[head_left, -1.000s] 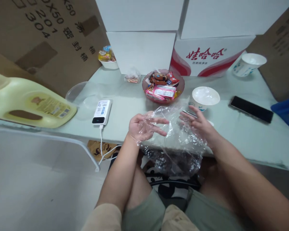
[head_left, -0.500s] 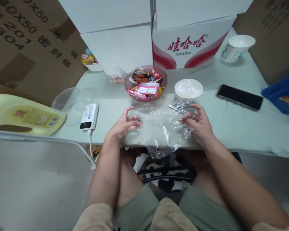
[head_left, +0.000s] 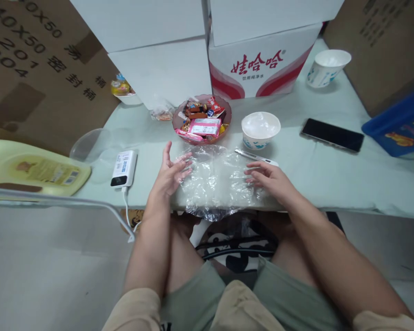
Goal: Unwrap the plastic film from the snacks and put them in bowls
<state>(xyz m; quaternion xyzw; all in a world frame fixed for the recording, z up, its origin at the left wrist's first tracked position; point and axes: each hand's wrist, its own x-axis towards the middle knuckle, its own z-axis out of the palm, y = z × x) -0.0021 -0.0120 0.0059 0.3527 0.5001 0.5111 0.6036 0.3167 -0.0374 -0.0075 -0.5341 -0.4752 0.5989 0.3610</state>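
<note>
A crinkled clear plastic bag [head_left: 215,184] lies spread at the table's front edge, its near end hanging slightly over. At its left side is my left hand [head_left: 172,172], open with fingers spread and the fingertips at the plastic. My right hand [head_left: 271,181] is at the right side, fingers stretched out over the film. Just beyond my right fingers rests a slim utility knife [head_left: 255,157]. Behind it stands a white paper bowl [head_left: 261,131] with a bluish leaf print. A pinkish glass bowl [head_left: 179,131] full of wrapped snacks sits past the bag.
To the left are a power bank [head_left: 123,169] with a white cable, a clear round lid [head_left: 89,149] and a yellow jug [head_left: 37,168]. On the right lie a phone [head_left: 332,135] and a blue package [head_left: 400,124]. White cartons [head_left: 258,69] and another paper bowl [head_left: 327,69] stand behind.
The plastic bag lies flatter, and the knife beside the paper bowl is now uncovered. My right fingers have straightened and come nearer the body; my left fingers have spread.
</note>
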